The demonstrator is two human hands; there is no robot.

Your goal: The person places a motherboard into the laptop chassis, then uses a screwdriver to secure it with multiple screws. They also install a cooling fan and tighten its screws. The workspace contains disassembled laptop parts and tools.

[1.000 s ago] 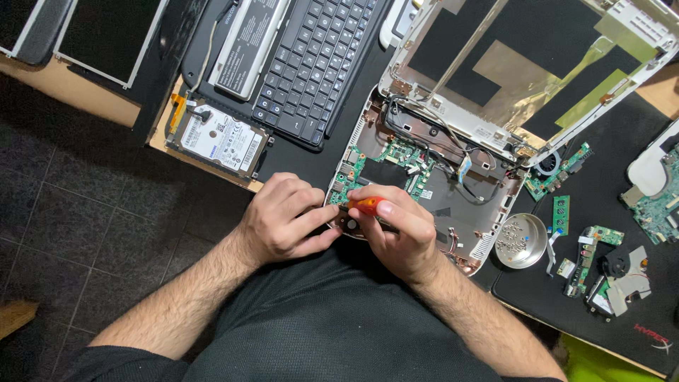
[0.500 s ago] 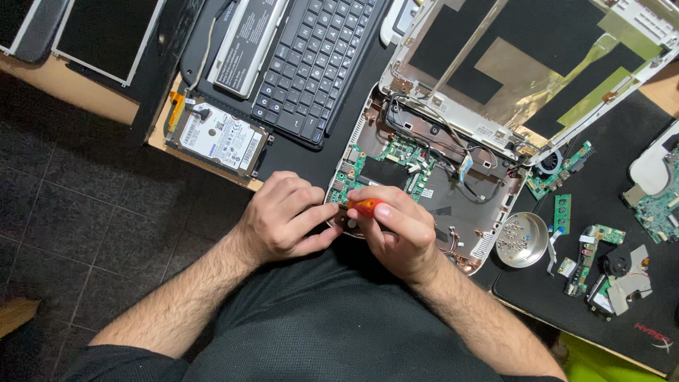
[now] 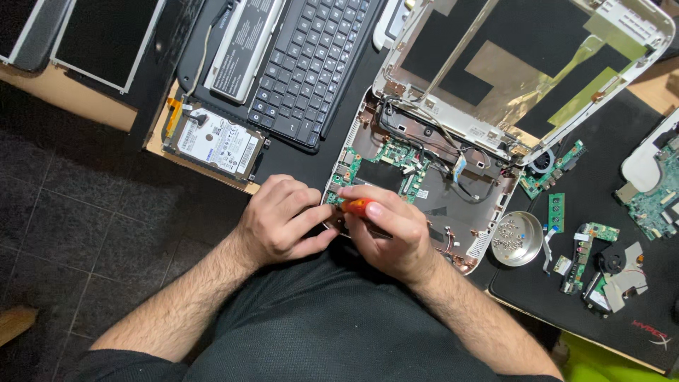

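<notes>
Little has shifted over the last second: both hands stay bunched together at the near edge of the opened laptop base (image 3: pixel 424 184), with only a slight settling of the fingers. Seen from above, the right hand (image 3: pixel 392 237) curls in a tight fist-like grip around a screwdriver with an orange handle (image 3: pixel 356 206); just a short stretch of the handle shows between thumb and forefinger, and its tip is hidden. The right forearm runs back toward the lower right. The left hand (image 3: pixel 283 223) lies just beside it, knuckles up and fingers bent inward, fingertips touching the base's front corner next to the screwdriver; whether it pinches anything cannot be told. Its forearm angles off to the lower left. Inside the base sits a green circuit board (image 3: pixel 392 152) with loose cables. Beyond it, the hinged lid shell (image 3: pixel 523 64) lies open. To the left rest a black keyboard (image 3: pixel 311 64) and a bare hard drive (image 3: pixel 216 141). On the right, a small round metal dish of screws (image 3: pixel 516 239) sits on a black mat (image 3: pixel 608 177).
</notes>
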